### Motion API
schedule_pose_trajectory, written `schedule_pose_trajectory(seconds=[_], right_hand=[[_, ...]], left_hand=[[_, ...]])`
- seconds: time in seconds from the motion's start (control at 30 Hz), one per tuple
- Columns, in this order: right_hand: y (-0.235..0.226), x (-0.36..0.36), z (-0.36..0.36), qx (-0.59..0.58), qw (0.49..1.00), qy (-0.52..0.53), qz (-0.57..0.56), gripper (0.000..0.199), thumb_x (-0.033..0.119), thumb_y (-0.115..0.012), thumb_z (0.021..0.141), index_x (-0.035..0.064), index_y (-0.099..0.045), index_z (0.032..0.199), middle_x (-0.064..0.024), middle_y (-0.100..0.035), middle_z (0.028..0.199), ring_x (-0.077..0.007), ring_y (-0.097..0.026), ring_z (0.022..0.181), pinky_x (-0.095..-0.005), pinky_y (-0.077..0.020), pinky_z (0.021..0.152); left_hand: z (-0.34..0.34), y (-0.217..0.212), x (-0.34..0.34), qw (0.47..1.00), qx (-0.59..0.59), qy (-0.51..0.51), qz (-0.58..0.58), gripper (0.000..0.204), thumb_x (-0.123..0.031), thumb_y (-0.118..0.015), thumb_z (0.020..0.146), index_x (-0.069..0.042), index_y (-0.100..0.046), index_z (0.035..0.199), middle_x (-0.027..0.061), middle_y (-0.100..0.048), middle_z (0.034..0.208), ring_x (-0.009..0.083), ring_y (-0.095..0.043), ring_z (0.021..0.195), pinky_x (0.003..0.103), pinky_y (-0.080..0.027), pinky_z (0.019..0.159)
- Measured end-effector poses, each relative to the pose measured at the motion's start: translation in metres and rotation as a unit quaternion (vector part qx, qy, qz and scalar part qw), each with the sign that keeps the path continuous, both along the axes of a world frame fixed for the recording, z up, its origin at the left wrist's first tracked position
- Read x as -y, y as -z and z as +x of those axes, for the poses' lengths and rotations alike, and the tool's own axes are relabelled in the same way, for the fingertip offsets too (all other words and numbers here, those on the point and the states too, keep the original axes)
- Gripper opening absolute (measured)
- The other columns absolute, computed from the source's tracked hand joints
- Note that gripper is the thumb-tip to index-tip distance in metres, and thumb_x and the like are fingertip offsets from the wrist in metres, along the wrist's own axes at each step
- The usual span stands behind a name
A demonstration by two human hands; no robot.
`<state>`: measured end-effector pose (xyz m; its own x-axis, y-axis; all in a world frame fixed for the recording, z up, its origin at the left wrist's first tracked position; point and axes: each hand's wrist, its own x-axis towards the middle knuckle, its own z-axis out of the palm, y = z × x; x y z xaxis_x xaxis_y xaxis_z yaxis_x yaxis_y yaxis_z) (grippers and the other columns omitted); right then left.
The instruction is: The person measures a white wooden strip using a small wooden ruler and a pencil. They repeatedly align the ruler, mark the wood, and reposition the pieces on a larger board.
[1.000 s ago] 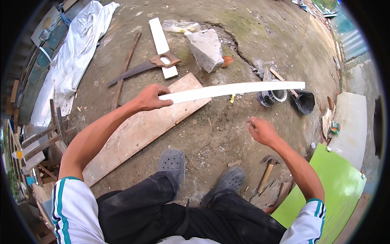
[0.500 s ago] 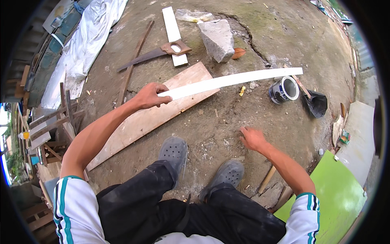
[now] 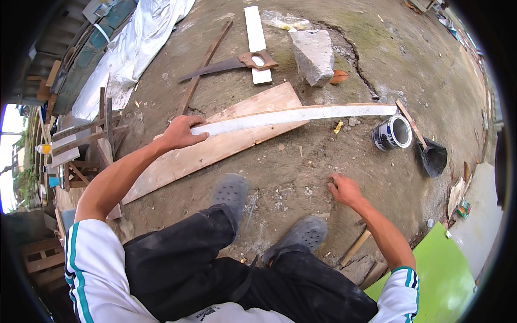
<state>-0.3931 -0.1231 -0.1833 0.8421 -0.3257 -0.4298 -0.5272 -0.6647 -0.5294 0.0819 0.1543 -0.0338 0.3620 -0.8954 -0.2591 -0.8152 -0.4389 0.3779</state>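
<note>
My left hand [image 3: 181, 132] grips a long strip of wood [image 3: 291, 115], painted white, by its left end. The strip spans rightward above a bare plywood board [image 3: 215, 145], and its far end is by the open paint tin [image 3: 392, 133]. A brown unpainted edge runs along the strip's upper side. My right hand [image 3: 344, 189] hovers over the ground in front of my right shoe, fingers loosely bent and apart, with nothing visible in it. A stick [image 3: 411, 125] beside the tin has its lower end at a black plastic piece [image 3: 432, 159].
Ahead, a handsaw [image 3: 237, 64] lies across a white board [image 3: 256, 40] and a thin brown strip [image 3: 207, 64]. A concrete chunk [image 3: 313, 56] sits to their right. Scrap wood [image 3: 89, 145] is piled at left; a green panel [image 3: 431, 269] lies at right, near a wooden handle [image 3: 355, 247].
My left hand has turned the white strip, so its brown edge now shows on top. The thumb and fingers of my right hand have drawn inward slightly. The whole view has shifted.
</note>
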Motion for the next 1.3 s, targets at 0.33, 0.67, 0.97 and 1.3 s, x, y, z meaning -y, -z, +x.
schedule_pose_trajectory(seconds=[0.33,0.67,0.97,1.3], right_hand=[[-0.011,0.038,0.054,0.216,0.949,0.06,-0.22,0.045,0.018,-0.071,0.089,0.0047,-0.055,0.129,-0.0199,-0.057,0.128,-0.0385,-0.052,0.123,-0.052,-0.04,0.104],[-0.048,0.12,0.13,0.078,0.948,-0.018,-0.309,0.069,0.034,-0.082,0.08,0.0115,-0.053,0.139,-0.0107,-0.055,0.14,-0.0321,-0.043,0.138,-0.0554,-0.0261,0.117],[-0.05,0.125,0.15,0.011,0.96,-0.054,-0.275,0.043,0.039,-0.076,0.085,0.0105,-0.065,0.115,-0.0087,-0.068,0.118,-0.0315,-0.056,0.123,-0.0596,-0.03,0.113],[-0.039,0.085,0.174,0.062,0.939,-0.048,-0.334,0.05,0.031,-0.076,0.085,0.0092,-0.06,0.126,-0.0133,-0.058,0.131,-0.032,-0.047,0.134,-0.0607,-0.0272,0.116]], left_hand=[[-0.02,0.018,-0.028,1.0,0.005,0.01,0.004,0.036,-0.033,-0.072,0.085,-0.003,-0.068,0.104,0.0173,-0.073,0.09,0.0352,-0.072,0.083,0.043,-0.056,0.074],[-0.027,0.053,-0.042,0.994,0.06,0.071,0.063,0.041,-0.037,-0.066,0.088,-0.004,-0.061,0.112,0.0182,-0.071,0.089,0.0375,-0.07,0.08,0.048,-0.054,0.07],[-0.031,0.086,-0.048,0.991,0.057,0.089,0.08,0.04,-0.036,-0.065,0.088,-0.003,-0.058,0.109,0.0194,-0.069,0.093,0.0383,-0.069,0.084,0.049,-0.055,0.073],[-0.037,0.102,-0.048,0.989,0.06,0.091,0.105,0.04,-0.035,-0.064,0.086,-0.001,-0.057,0.105,0.0194,-0.065,0.101,0.0372,-0.067,0.092,0.048,-0.054,0.078]])
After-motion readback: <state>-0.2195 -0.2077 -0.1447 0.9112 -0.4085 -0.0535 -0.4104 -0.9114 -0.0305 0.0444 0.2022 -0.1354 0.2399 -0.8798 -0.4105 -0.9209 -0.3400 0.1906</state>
